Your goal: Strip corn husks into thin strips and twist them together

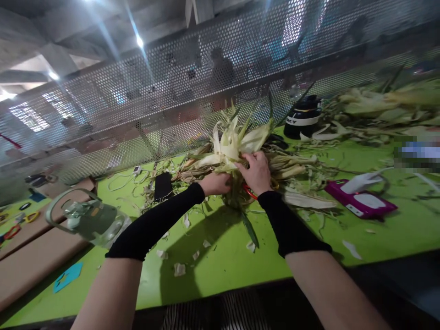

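A bundle of pale yellow-green leaves (233,142) stands up from a heap of husks and stalks on the bright green table (220,256). My left hand (217,183) is closed round the bundle's lower left side. My right hand (256,173) grips the bundle from the right, fingers curled into the leaves. Something red and orange (250,192) shows just under my right hand; I cannot make out what it is. Both forearms wear black sleeves.
A clear bottle with a green handle (87,220) lies at the left. A black phone (162,185) lies behind my left arm, a magenta case (359,200) at the right, a black container (303,117) at the back. A perforated metal screen (172,91) backs the table. Leaf scraps litter the surface.
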Demonstrator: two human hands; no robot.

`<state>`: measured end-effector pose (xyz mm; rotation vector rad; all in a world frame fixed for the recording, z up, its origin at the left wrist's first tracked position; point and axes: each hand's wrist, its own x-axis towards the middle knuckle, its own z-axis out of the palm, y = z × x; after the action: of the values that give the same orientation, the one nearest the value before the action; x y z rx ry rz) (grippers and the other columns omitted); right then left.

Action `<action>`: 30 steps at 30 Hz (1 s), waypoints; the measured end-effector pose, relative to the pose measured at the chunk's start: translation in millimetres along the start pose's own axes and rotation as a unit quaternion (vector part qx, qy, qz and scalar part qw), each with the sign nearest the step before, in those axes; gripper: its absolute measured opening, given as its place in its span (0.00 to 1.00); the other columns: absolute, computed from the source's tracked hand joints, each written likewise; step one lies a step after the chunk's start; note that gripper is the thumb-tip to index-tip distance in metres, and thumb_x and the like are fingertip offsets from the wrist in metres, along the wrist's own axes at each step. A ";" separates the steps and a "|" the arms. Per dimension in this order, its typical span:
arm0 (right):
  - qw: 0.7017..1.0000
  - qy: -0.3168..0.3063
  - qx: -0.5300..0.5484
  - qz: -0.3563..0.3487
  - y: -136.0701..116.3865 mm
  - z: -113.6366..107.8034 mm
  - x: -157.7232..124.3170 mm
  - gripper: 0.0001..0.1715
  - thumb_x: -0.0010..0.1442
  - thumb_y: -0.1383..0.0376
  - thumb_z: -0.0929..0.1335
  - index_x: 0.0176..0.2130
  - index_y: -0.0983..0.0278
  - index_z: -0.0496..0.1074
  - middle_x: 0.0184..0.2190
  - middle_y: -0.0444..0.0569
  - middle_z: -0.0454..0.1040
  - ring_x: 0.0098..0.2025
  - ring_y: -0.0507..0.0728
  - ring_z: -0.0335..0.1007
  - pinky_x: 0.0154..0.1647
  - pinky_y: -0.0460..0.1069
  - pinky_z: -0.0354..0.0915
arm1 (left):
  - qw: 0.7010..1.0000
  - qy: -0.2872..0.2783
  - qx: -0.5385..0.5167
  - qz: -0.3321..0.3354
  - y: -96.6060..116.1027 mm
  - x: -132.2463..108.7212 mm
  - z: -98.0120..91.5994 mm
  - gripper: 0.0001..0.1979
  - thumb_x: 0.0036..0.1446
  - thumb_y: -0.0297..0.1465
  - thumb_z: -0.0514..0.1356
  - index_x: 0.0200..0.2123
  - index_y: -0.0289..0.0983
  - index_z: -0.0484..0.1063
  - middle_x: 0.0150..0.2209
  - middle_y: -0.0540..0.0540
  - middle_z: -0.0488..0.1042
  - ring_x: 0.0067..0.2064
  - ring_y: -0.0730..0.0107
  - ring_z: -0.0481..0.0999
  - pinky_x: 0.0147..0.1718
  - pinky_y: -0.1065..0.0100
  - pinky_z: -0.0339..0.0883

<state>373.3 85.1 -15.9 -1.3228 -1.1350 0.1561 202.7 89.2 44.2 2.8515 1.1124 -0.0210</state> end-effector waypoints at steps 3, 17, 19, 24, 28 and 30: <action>0.999 0.011 0.025 0.026 -2.0 -1.7 3.7 0.06 0.51 0.60 0.73 0.27 0.59 0.73 0.35 0.52 0.71 0.47 0.66 0.68 0.59 0.61 0.62 | 1.000 0.014 -0.015 -0.001 3.6 -3.6 -2.5 0.13 0.63 0.31 0.58 0.46 0.37 0.79 0.46 0.42 0.83 0.49 0.59 0.83 0.52 0.62 0.76; 0.943 0.022 0.263 0.204 1.0 6.6 9.9 0.28 0.53 0.39 0.71 0.28 0.59 0.66 0.21 0.40 0.67 0.24 0.52 0.62 0.23 0.47 0.58 | 0.967 0.202 -0.153 0.013 -5.5 45.8 14.5 0.28 0.61 0.25 0.57 0.65 0.32 0.61 0.65 0.33 0.69 0.64 0.57 0.72 0.65 0.59 0.66; 0.944 0.005 0.269 0.191 -4.7 7.5 6.1 0.26 0.52 0.41 0.73 0.28 0.60 0.68 0.22 0.40 0.68 0.27 0.54 0.65 0.27 0.49 0.61 | 0.971 0.194 -0.140 0.009 -9.9 47.2 16.2 0.29 0.63 0.28 0.58 0.66 0.31 0.61 0.64 0.33 0.70 0.62 0.59 0.74 0.64 0.61 0.67; 0.957 -0.022 0.264 0.121 -25.5 8.8 -9.3 0.18 0.49 0.54 0.79 0.26 0.59 0.70 0.30 0.43 0.74 0.40 0.57 0.70 0.43 0.50 0.68 | 0.977 0.200 -0.076 -0.015 -13.4 49.2 20.9 0.31 0.65 0.31 0.58 0.70 0.35 0.59 0.65 0.32 0.67 0.62 0.55 0.73 0.60 0.59 0.70; 0.950 -0.026 0.292 0.105 -30.8 15.9 -17.3 0.21 0.56 0.53 0.77 0.24 0.57 0.66 0.26 0.41 0.70 0.36 0.55 0.68 0.43 0.50 0.69 | 0.976 0.199 -0.044 -0.074 -4.8 55.4 22.1 0.31 0.68 0.36 0.55 0.72 0.41 0.57 0.67 0.31 0.64 0.59 0.48 0.76 0.54 0.55 0.73; 0.941 -0.004 0.317 0.120 -26.9 19.8 -15.8 0.25 0.61 0.50 0.73 0.24 0.57 0.61 0.22 0.39 0.64 0.31 0.53 0.64 0.39 0.49 0.69 | 0.972 0.199 -0.060 -0.114 -0.6 60.5 20.5 0.33 0.68 0.39 0.55 0.73 0.43 0.55 0.66 0.31 0.64 0.57 0.46 0.77 0.53 0.55 0.73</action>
<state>338.1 79.4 -6.2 -0.8696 -0.8211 0.6531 247.2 128.9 21.2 2.6706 1.4466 0.6058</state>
